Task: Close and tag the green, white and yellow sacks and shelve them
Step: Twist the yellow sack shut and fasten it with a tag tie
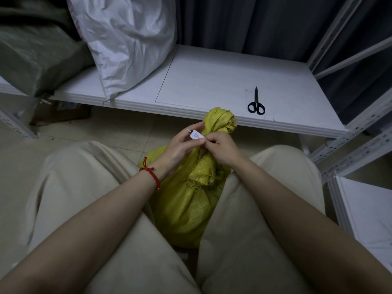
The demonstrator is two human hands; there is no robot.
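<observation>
Between the knees of a seated person, the yellow sack (186,209) is standing upright on the tiled floor (127,128), its body pressing against both legs of the pale trousers (74,187). Its mouth is gathered into a narrow neck, and the bunched top (220,119) is rising just in front of the shelf edge.

Both hands are working at this neck. The left hand (180,149), with a red cord bracelet (151,172) at its wrist, is curling its fingers about the holed end of a white tag (196,135), its forefinger reaching up to touch the sack's neck. The right hand (220,148) is pinching the opposite end of the tag between thumb and forefinger, its other fingers folding in against the yellow weave. A thin white stub is projecting from the tag's holed end; printed digits are showing on the tag, too small to read with certainty. Whether the tag is already fastened to the neck cannot be told.

On the low white shelf (212,81) beyond, the white sack (125,43) is leaning at the left, and the green sack (31,56) is lying just beside it at the far left. Black-handled scissors (256,102) are lying closed near the front edge at the right, well apart from both sacks. A grey curtain (233,22) is hanging behind the shelf.
</observation>
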